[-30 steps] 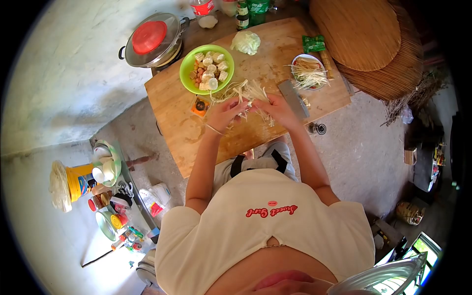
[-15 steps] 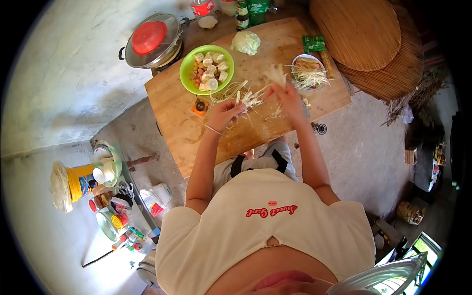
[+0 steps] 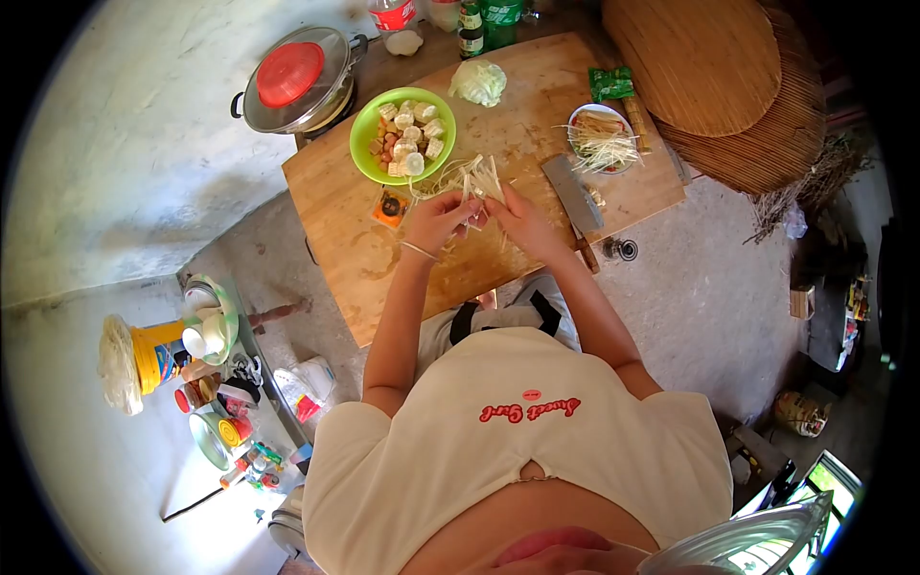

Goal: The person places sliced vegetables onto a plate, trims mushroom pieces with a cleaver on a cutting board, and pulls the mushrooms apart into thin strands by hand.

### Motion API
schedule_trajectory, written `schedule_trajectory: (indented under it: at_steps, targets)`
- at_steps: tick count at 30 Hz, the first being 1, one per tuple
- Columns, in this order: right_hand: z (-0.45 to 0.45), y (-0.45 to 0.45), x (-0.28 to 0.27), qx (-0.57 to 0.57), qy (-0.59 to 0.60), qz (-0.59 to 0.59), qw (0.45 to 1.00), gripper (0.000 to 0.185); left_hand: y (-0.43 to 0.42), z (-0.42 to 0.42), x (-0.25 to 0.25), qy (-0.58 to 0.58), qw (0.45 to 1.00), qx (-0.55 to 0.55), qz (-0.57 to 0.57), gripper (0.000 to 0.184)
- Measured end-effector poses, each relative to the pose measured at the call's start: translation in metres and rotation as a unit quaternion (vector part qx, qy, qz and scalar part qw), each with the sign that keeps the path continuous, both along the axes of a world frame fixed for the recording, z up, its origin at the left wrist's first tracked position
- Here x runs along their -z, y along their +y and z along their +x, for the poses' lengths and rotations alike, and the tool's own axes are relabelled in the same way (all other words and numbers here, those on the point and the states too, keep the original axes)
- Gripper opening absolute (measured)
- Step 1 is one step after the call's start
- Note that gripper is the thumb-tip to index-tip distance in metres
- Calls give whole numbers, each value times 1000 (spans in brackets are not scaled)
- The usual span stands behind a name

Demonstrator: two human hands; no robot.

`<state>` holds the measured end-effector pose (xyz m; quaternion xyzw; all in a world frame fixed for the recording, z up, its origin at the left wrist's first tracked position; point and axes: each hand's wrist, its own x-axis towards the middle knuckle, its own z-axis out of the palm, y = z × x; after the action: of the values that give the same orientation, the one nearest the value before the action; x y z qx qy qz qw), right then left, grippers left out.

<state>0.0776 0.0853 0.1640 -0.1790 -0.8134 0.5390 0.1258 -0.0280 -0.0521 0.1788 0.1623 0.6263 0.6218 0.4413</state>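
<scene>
Over the wooden board my left hand (image 3: 438,222) and my right hand (image 3: 520,225) meet, fingers closed on a bunch of thin pale strands that look like enoki mushrooms (image 3: 484,178). The bunch's tips stick up above my fingers. More loose strands (image 3: 444,178) lie just beyond my left hand, beside a green bowl (image 3: 361,122) of cut corn and small reddish pieces. A cleaver (image 3: 573,194) rests on the board to the right of my right hand. Farther right, a white bowl (image 3: 573,120) holds similar pale strands, some hanging over its rim.
A cabbage piece (image 3: 478,83) sits at the board's far side. A small orange packet (image 3: 389,208) lies left of my left hand. A lidded pan (image 3: 294,86) and bottles (image 3: 500,24) stand behind. A green packet (image 3: 610,84) and round woven lids (image 3: 700,57) are at right.
My right hand has come left and down from near the white bowl to join my left hand at the strands. The cleaver, hidden before, now shows. My left hand stays about where it was.
</scene>
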Motion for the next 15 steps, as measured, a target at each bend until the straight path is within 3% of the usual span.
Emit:
schedule_trajectory:
  at_steps: [3, 5, 9, 11, 15]
  targets:
    - [0, -2, -11, -27, 4, -77, 997, 26, 0, 0, 1, -2, 1000, 20, 13, 21]
    - [-1, 2, -8, -62, -86, -138, 985, 26, -2, -3, 15, 16, 1000, 19, 11, 22]
    - [-3, 2, 4, -60, -42, -150, 986, 25, -4, -3, 14, -2, 1000, 20, 22, 24]
    - [-7, 7, 37, -15, 66, -94, 993, 27, -2, 1, 4, -149, 984, -40, 88, 29]
    - [1, 7, -12, -14, -22, -215, 976, 30, -2, 2, 5, -135, 985, -46, 93, 32]
